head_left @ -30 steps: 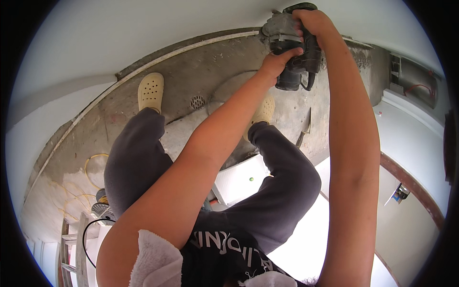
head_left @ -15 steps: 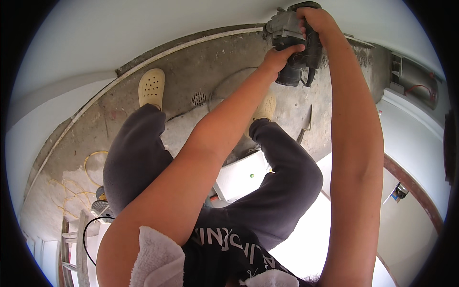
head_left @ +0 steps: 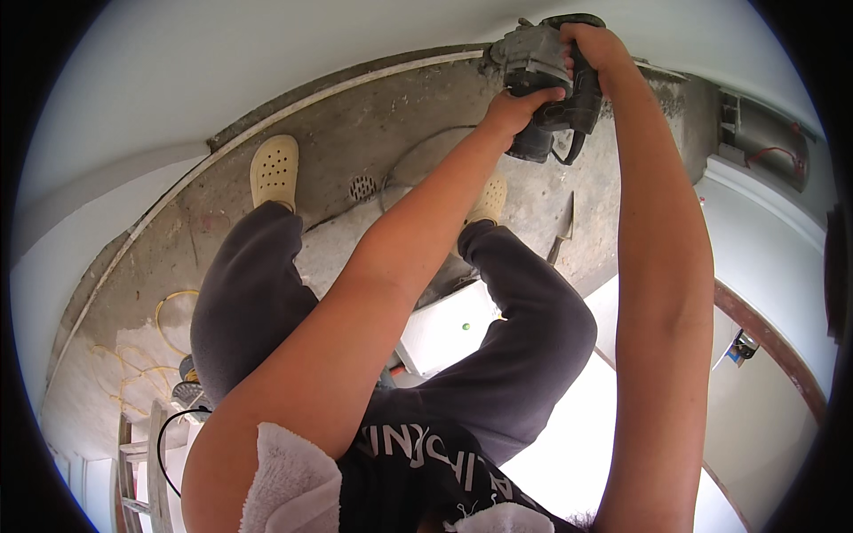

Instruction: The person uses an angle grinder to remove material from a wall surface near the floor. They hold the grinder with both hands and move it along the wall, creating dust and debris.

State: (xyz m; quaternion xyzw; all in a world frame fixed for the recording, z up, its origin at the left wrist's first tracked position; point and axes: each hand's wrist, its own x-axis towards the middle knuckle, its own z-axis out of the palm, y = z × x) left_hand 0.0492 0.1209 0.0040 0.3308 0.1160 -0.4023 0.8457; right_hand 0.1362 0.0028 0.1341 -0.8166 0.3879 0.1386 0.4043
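At one o'clock, a dark power tool (head_left: 531, 75) is resting in two hands by the wall's (head_left: 293, 44) foot, the left hand (head_left: 515, 114) gripping its body, the right hand (head_left: 591, 49) its handle; its tip is probably facing the wall. Around it the stained concrete floor (head_left: 418, 102) is spreading, a drain grate (head_left: 362, 187) sitting near eleven, yellow cord (head_left: 133, 360) trailing and a ladder (head_left: 156, 462) standing toward eight.

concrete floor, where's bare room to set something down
Bare patches: between the left shoe and the floor drain, and between that shoe and the yellow cord. Crowded: around the power tool, left hand and right hand.
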